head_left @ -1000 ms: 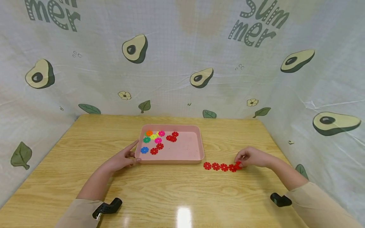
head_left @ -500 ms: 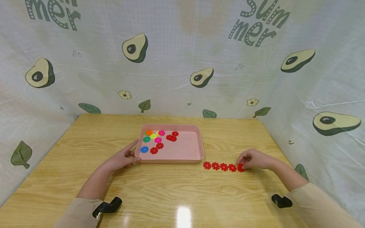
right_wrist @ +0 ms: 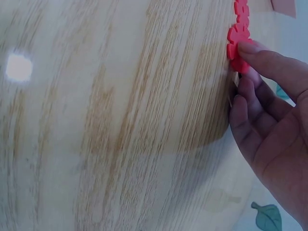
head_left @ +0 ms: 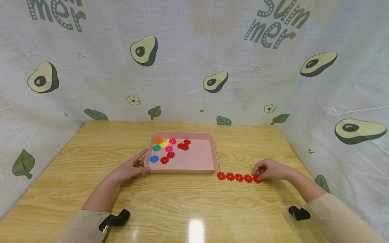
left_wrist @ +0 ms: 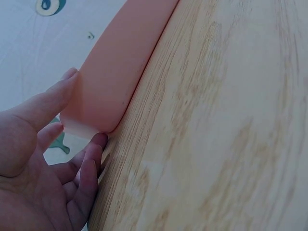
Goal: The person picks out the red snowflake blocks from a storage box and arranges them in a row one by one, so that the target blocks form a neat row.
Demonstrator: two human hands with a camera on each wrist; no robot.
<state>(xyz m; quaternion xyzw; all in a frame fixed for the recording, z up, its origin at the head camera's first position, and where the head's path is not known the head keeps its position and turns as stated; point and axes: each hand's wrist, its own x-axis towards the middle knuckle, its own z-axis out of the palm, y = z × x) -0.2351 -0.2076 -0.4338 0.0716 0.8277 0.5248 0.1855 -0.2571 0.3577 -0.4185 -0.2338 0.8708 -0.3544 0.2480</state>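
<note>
In the head view my left hand holds the near left corner of a shallow pink tray. Its thumb lies at the front wall and its index finger along the left side; the left wrist view shows the other fingers curled below the corner. My right hand pinches a red flower-shaped plastic disc at the right end of a row of matching red discs on the table. In the right wrist view the thumb lies on this red disc, partly covering it.
Inside the tray lie several more red discs, a blue disc, a green disc, an orange disc, plus yellow and pink ones. Printed cloth hangs behind the wooden table and at both sides.
My right hand has shifted slightly right with the red disc, which has gone from overlapping the row's end to lying flatter beside it. The left hand and tray have stayed put.
</note>
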